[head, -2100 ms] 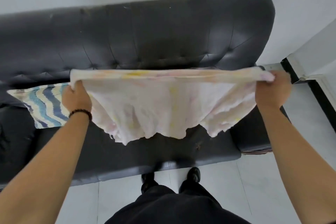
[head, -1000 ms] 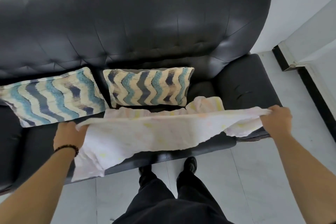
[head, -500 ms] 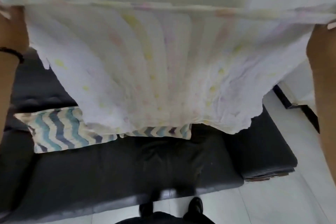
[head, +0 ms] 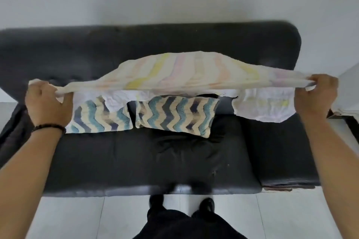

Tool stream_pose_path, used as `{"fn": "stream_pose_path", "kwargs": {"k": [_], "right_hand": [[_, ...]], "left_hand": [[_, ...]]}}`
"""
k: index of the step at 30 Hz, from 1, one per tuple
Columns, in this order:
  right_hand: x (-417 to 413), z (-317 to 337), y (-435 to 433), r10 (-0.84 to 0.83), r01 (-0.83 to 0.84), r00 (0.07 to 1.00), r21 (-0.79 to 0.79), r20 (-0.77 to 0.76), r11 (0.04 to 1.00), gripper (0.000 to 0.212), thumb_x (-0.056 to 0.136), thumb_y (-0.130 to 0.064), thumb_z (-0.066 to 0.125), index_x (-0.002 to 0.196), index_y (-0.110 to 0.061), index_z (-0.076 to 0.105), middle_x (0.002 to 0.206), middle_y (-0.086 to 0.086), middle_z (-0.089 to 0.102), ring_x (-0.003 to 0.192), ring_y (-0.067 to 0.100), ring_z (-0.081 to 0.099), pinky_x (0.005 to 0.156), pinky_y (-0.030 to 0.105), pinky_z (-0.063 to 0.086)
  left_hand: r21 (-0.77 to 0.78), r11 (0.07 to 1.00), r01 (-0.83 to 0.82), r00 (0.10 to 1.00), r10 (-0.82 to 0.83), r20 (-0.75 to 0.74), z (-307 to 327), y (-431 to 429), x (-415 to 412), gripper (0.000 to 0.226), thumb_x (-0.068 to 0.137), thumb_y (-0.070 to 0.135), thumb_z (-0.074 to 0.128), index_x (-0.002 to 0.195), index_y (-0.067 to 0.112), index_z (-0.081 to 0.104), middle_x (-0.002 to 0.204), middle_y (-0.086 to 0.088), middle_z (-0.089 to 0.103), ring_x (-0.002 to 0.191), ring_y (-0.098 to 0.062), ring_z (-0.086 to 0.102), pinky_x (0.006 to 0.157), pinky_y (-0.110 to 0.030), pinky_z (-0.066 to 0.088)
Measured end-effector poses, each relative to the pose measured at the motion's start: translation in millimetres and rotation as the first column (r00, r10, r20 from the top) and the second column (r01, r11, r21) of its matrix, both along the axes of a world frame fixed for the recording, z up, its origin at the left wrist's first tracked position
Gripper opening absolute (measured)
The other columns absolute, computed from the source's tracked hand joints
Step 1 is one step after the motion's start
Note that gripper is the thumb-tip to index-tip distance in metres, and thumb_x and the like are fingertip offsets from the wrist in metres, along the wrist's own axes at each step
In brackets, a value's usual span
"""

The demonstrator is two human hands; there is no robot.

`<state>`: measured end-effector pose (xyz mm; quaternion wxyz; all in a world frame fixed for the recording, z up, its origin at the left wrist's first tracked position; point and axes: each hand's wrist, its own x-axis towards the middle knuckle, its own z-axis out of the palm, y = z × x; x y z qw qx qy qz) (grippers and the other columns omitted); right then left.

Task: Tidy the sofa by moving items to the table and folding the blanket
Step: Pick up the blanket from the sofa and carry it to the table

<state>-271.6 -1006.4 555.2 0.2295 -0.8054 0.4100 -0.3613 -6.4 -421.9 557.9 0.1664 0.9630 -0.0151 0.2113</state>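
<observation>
Now both arms reach forward and wide apart, the left hand [head: 48, 103] and the right hand [head: 315, 96] each fisted around an end of the pale striped blanket [head: 186, 75], stretched in the air above the black sofa [head: 147, 161] and its two zigzag cushions [head: 174, 116]. Half a second earlier the blanket hung high like a curtain; it is lower and billowing flat.

Head view, steeply down over sofa [head: 147, 161]

Soft cloth blanket [head: 186, 72], glossy leather sofa [head: 136, 161]
</observation>
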Motion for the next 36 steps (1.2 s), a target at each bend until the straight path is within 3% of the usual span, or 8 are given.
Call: {"fn": "stream_pose_path", "kwargs": {"k": [5, 8, 13, 21, 26, 29, 31, 36], "right_hand": [[-30.1, -104.1, 22.8, 0.036, 0.039, 0.938, 0.208, -0.344, 0.977, 0.031, 0.084, -0.029, 0.052, 0.095, -0.003, 0.063, 0.098, 0.022, 0.059, 0.086, 0.037, 0.059, 0.068, 0.037, 0.044], [-56.6, -160.9, 41.1, 0.066, 0.067, 0.858, 0.238, -0.509, 0.969, 0.024, 0.088, -0.011, 0.064, 0.11, 0.0, 0.06, 0.113, 0.022, 0.056, 0.094, 0.038, 0.057, 0.078, 0.043, 0.048], [-99.1, -259.2, 60.1, 0.196, 0.027, 0.679, 0.29, -0.708, 0.957, 0.017, 0.085, -0.017, 0.067, 0.096, -0.004, 0.062, 0.105, 0.02, 0.057, 0.079, 0.032, 0.054, 0.069, 0.039, 0.048], [-141.3, -372.2, 112.9, 0.381, 0.015, 0.228, 0.395, -0.896, 0.919, 0.024, 0.09, -0.021, 0.059, 0.103, -0.001, 0.063, 0.098, 0.023, 0.055, 0.081, 0.04, 0.054, 0.07, 0.039, 0.043], [-147.6, -394.4, 144.0, 0.338, -0.101, 0.35, 0.324, -0.873, 0.941, 0.01, 0.089, -0.011, 0.06, 0.092, -0.002, 0.056, 0.085, 0.018, 0.051, 0.075, 0.037, 0.051, 0.065, 0.036, 0.037], [-149.3, -402.9, 154.5, 0.381, -0.129, 0.172, 0.362, -0.908, 0.923, 0.018, 0.088, -0.01, 0.06, 0.105, -0.005, 0.057, 0.086, 0.011, 0.048, 0.083, 0.04, 0.056, 0.064, 0.038, 0.043], [-145.5, -401.0, 161.3, 0.378, -0.045, 0.176, 0.376, -0.909, 0.926, 0.021, 0.092, -0.018, 0.056, 0.11, -0.007, 0.056, 0.093, 0.013, 0.055, 0.09, 0.04, 0.058, 0.071, 0.042, 0.047], [-102.5, -368.7, 155.1, 0.274, 0.068, 0.452, 0.339, -0.849, 0.938, 0.031, 0.097, -0.026, 0.053, 0.109, 0.003, 0.056, 0.108, 0.027, 0.056, 0.091, 0.041, 0.055, 0.072, 0.039, 0.039]], "left_hand": [[0.157, 0.986, -0.055, 0.949, 0.101, -0.3, -93.5, 7.1, -65.2, 0.036, 0.091, 0.023, 0.06, 0.1, -0.012, 0.059, 0.116, -0.036, 0.05, 0.107, -0.05, 0.048, 0.095, -0.057, 0.039], [0.265, 0.964, -0.001, 0.867, 0.133, -0.481, -153.1, 13.2, -93.1, 0.035, 0.093, 0.025, 0.057, 0.099, -0.009, 0.061, 0.114, -0.035, 0.051, 0.103, -0.05, 0.051, 0.091, -0.056, 0.043], [0.341, 0.927, 0.154, 0.701, 0.141, -0.699, -247.2, 16.0, -130.6, 0.044, 0.098, 0.041, 0.044, 0.119, 0.007, 0.063, 0.131, -0.024, 0.05, 0.119, -0.042, 0.047, 0.1, -0.05, 0.04], [0.417, 0.791, 0.447, 0.439, 0.212, -0.873, -380.4, 24.8, -161.2, 0.041, 0.099, 0.035, 0.039, 0.134, 0.017, 0.05, 0.134, -0.015, 0.046, 0.123, -0.035, 0.044, 0.099, -0.043, 0.041], [0.348, 0.844, 0.408, 0.427, 0.161, -0.89, -415.5, 34.7, -163.8, 0.027, 0.099, 0.023, 0.04, 0.119, 0.009, 0.05, 0.112, -0.015, 0.058, 0.099, -0.035, 0.058, 0.077, -0.042, 0.05], [0.362, 0.764, 0.534, 0.297, 0.231, -0.926, -423.0, 32.1, -161.3, 0.036, 0.099, 0.038, 0.04, 0.101, 0.008, 0.059, 0.085, -0.008, 0.061, 0.076, -0.026, 0.06, 0.067, -0.033, 0.049], [0.354, 0.771, 0.53, 0.257, 0.251, -0.933, -421.4, 27.7, -159.3, 0.048, 0.101, 0.044, 0.034, 0.094, 0.005, 0.059, 0.073, -0.007, 0.057, 0.065, -0.024, 0.056, 0.061, -0.031, 0.045], [0.328, 0.944, 0.03, 0.539, 0.261, -0.801, -389.5, 10.1, -130.7, 0.047, 0.102, 0.039, 0.026, 0.103, 0.003, 0.057, 0.1, -0.018, 0.059, 0.093, -0.035, 0.055, 0.077, -0.04, 0.044]]}}
